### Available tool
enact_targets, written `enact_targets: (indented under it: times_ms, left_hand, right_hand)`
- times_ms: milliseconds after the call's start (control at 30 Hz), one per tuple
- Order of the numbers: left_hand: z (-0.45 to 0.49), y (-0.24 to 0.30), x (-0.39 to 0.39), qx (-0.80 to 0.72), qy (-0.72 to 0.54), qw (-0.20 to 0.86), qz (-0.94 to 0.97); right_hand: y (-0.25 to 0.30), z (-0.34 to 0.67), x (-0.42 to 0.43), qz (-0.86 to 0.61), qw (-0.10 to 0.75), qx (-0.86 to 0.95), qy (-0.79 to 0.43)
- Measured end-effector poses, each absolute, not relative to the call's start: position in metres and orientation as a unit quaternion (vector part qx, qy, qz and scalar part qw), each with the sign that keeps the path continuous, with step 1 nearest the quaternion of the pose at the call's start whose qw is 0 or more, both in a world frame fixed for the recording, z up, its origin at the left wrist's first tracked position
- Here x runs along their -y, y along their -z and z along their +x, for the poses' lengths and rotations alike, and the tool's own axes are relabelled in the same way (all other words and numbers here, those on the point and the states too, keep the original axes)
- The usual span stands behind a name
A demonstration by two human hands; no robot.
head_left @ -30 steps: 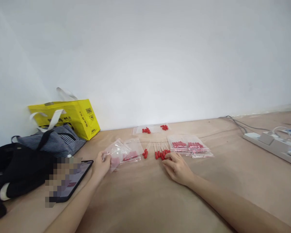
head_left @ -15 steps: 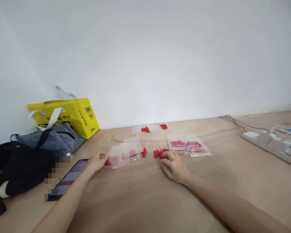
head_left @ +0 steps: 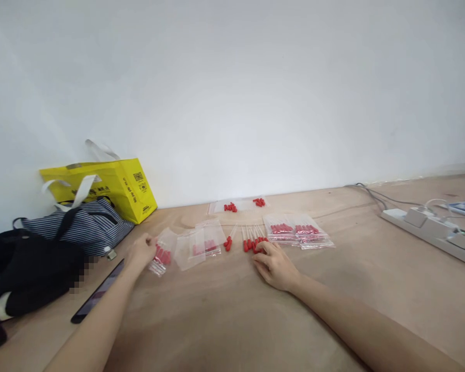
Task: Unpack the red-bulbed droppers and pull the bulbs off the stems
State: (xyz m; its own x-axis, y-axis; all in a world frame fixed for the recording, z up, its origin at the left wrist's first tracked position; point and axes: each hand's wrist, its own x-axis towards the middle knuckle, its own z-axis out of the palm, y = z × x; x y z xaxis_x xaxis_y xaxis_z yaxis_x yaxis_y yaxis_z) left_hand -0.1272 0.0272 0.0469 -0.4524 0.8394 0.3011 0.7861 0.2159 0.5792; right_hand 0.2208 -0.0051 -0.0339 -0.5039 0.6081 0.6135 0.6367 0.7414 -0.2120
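My left hand (head_left: 139,251) pinches the edge of a small clear zip bag (head_left: 163,253) with several red-bulbed droppers inside. More clear bags (head_left: 189,249) overlap to its right, with droppers showing in or under them. Two loose droppers (head_left: 228,243) lie beside a row of loose droppers (head_left: 250,242) with red bulbs and thin clear stems. My right hand (head_left: 276,266) rests at the right end of that row, its fingers curled closed around a red bulb. Just beyond it, filled zip bags (head_left: 313,236) lie in two piles.
A clear bag with red bulbs (head_left: 240,206) lies near the wall. At left are a phone (head_left: 96,295), a black bag (head_left: 31,268), a striped bag (head_left: 89,225) and a yellow shopping bag (head_left: 139,188). A power strip (head_left: 434,227) with plugs and cables sits at right.
My left hand has drawn one filled zip bag leftward, away from the overlapping bags. My right hand has stayed at the dropper row. The view has shifted slightly.
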Motion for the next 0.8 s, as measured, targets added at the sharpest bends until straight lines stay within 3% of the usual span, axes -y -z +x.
enact_targets:
  times_ms: [100, 167, 233, 333, 400, 500, 633, 800]
  left_hand:
    - [-0.115, -0.068, -0.009, -0.788, -0.282, -0.138, 0.53]
    - [-0.106, -0.078, 0.003, -0.752, -0.284, -0.198, 0.56]
    - [-0.095, -0.08, 0.012, -0.714, -0.334, -0.149, 0.597]
    - [-0.071, -0.064, 0.02, -0.649, -0.401, 0.107, 0.637]
    - [-0.052, -0.045, 0.024, -0.587, -0.389, 0.278, 0.653]
    - [-0.023, -0.018, 0.027, -0.524, -0.349, 0.393, 0.671]
    - [-0.003, -0.003, 0.026, -0.503, -0.316, 0.389, 0.704]
    - [0.005, -0.009, 0.03, -0.523, -0.275, 0.228, 0.774]
  right_hand:
    - [0.034, 0.221, 0.004, -0.357, 0.347, 0.867, 0.023]
    - [0.034, 0.221, 0.004, -0.356, 0.349, 0.867, 0.024]
    - [0.034, 0.221, 0.005, -0.358, 0.35, 0.866, 0.021]
    - [0.034, 0.222, 0.008, -0.367, 0.346, 0.863, 0.011]
    - [0.034, 0.222, 0.01, -0.372, 0.342, 0.863, 0.001]
    - [0.033, 0.224, 0.014, -0.373, 0.344, 0.861, -0.022]
    - [0.033, 0.229, 0.018, -0.372, 0.349, 0.859, -0.051]
    - [0.034, 0.234, 0.022, -0.351, 0.331, 0.873, -0.07]
